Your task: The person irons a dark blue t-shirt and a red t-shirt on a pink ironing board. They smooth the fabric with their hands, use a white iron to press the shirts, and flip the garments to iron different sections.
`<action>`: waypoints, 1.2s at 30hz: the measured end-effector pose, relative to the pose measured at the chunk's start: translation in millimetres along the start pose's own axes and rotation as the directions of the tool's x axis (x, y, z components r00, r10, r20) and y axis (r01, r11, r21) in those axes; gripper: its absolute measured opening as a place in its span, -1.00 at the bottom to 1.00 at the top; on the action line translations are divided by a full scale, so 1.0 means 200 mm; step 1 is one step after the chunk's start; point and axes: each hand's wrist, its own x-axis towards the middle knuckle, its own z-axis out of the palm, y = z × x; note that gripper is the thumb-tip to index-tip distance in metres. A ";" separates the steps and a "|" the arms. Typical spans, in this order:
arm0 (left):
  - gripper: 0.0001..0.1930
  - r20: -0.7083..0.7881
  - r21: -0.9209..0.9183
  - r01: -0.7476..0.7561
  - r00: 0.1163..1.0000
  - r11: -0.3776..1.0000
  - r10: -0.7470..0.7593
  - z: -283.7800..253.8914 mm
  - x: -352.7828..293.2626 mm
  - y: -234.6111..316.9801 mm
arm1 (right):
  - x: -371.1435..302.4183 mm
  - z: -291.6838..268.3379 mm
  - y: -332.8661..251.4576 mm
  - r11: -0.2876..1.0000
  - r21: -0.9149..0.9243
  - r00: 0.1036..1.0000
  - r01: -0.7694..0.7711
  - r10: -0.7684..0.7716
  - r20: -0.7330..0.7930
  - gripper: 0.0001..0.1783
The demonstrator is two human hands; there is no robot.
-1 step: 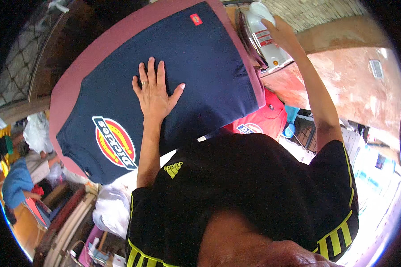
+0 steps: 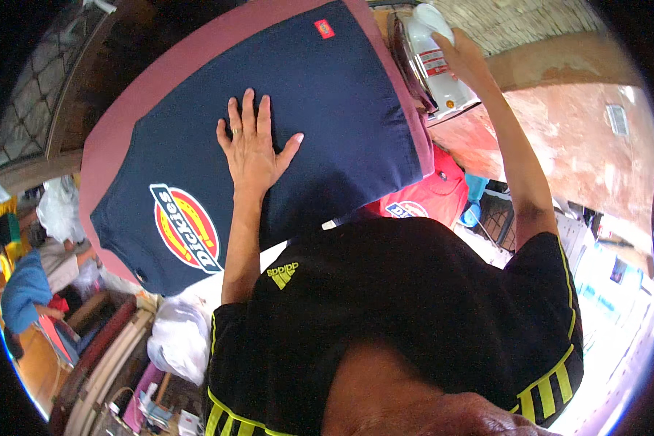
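A dark navy garment (image 2: 341, 109) lies spread and smooth over a maroon padded board (image 2: 116, 138). It carries a large red, yellow and white print (image 2: 187, 229) towards the lower left and a small red patch (image 2: 324, 29) near the far edge. My left hand (image 2: 253, 160) rests flat on the cloth, fingers stretched and thumb apart, a ring on one finger. Beyond the board's right edge, my right hand (image 2: 466, 59) is closed round the handle of a white clothes iron (image 2: 443, 89). The iron's metal side faces the board; part of the handle is hidden by my fingers.
Below the board's right corner hangs a red printed garment (image 2: 432, 195), beside a blue item (image 2: 474, 196). A worn plaster wall (image 2: 578, 134) runs along the right. White plastic bags (image 2: 180, 341) lie at lower left, and another person (image 2: 25, 294) is at the far left.
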 end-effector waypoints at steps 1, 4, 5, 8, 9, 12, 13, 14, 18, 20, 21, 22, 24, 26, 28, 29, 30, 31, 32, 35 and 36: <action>-0.18 -0.015 -0.014 0.002 1.000 1.000 -0.003 -0.01 0.00 0.00 | -0.01 0.02 0.02 0.998 0.063 1.000 -0.014 0.014 -0.005 -0.42; -0.30 -0.083 -0.042 0.030 0.996 0.999 -0.033 -0.04 -0.06 0.01 | 0.03 0.00 0.06 0.979 -0.110 0.976 0.171 -0.184 -0.119 -0.35; -0.36 -0.105 -0.149 0.013 0.994 0.989 -0.028 -0.08 -0.10 0.06 | 0.03 0.01 -0.01 0.856 -0.267 0.815 0.443 -0.509 -0.278 -0.32; -0.56 -0.169 -0.534 -0.066 0.985 0.843 -0.030 -0.14 -0.28 0.22 | 0.07 0.10 -0.30 0.590 -0.362 0.506 0.722 -0.806 -0.306 -0.33; -0.63 -0.036 -0.716 0.026 0.997 0.698 -0.074 -0.15 -0.38 0.28 | 0.13 0.18 -0.40 0.543 -0.289 0.501 0.789 -0.840 -0.210 -0.35; -0.84 0.392 -0.901 0.370 0.918 0.227 0.060 -0.15 -0.63 0.41 | 0.40 0.48 -0.46 0.364 -0.271 0.373 0.891 -0.928 -0.020 -0.43; -0.86 0.416 -0.900 0.404 0.908 0.164 0.043 -0.10 -0.73 0.43 | 0.46 0.56 -0.47 0.350 -0.271 0.378 0.897 -0.924 0.058 -0.43; -0.88 0.434 -0.897 0.431 0.901 0.100 0.014 -0.10 -0.80 0.47 | 0.51 0.61 -0.50 0.322 -0.267 0.366 0.908 -0.921 0.136 -0.43; -0.88 0.575 -0.793 0.603 0.787 0.086 -0.222 -0.17 -0.99 0.51 | 0.56 0.57 -0.52 0.420 -0.271 0.495 0.866 -0.799 0.342 -0.48; -0.89 0.523 -0.835 0.549 0.811 0.034 -0.262 -0.20 -0.99 0.53 | 0.63 0.53 -0.49 0.561 -0.104 0.538 0.822 -0.702 0.466 -0.41; -0.90 0.484 -0.860 0.509 0.834 0.032 -0.265 -0.21 -0.97 0.53 | 0.66 0.49 -0.49 0.580 -0.003 0.486 0.814 -0.679 0.551 -0.39; -0.90 0.438 -0.886 0.462 0.859 0.033 -0.264 -0.20 -0.94 0.52 | 0.68 0.41 -0.51 0.601 0.091 0.426 0.794 -0.657 0.622 -0.38; -0.84 0.296 -0.920 0.359 0.900 0.157 -0.321 -0.16 -0.92 0.54 | 0.39 0.18 -0.77 0.722 0.163 0.484 0.672 -0.595 0.641 -0.38; -0.79 0.254 -0.912 0.338 0.910 0.231 -0.327 -0.26 -0.80 0.51 | 0.04 -0.01 -0.98 0.798 0.400 0.550 0.450 -0.601 0.580 -0.44; -0.49 0.211 -0.904 0.315 0.916 0.288 -0.340 -0.30 -0.75 0.51 | -0.29 -0.13 -1.27 0.767 0.608 0.640 0.205 -0.575 0.509 -0.56; -0.40 0.161 -0.908 0.274 0.927 0.318 -0.339 -0.32 -0.72 0.50 | -0.39 -0.21 -1.40 0.743 0.631 0.609 0.222 -0.611 0.506 -0.59; -0.31 0.108 -0.909 0.231 0.935 0.347 -0.339 -0.33 -0.71 0.50 | -0.49 -0.29 -1.54 0.718 0.653 0.571 0.240 -0.648 0.503 -0.61; -0.06 0.161 -0.889 0.267 0.943 0.371 -0.293 -0.35 -0.72 0.49 | -0.51 -0.35 -1.61 0.633 0.684 0.407 0.364 -0.768 0.494 -0.64; -0.02 0.102 -0.898 0.212 0.953 0.387 -0.285 -0.38 -0.70 0.48 | -0.55 -0.37 -1.67 0.553 0.747 0.367 0.370 -0.825 0.429 -0.66; -0.05 -0.033 -0.882 0.155 0.922 0.445 -0.387 -0.50 -0.69 0.50 | -0.60 -0.28 -1.98 0.281 0.946 0.337 0.165 -0.917 0.214 -0.72; -0.14 -0.049 -0.885 0.166 0.896 0.436 -0.441 -0.51 -0.72 0.46 | -0.60 -0.31 -2.08 0.213 0.968 0.315 0.133 -0.935 0.163 -0.74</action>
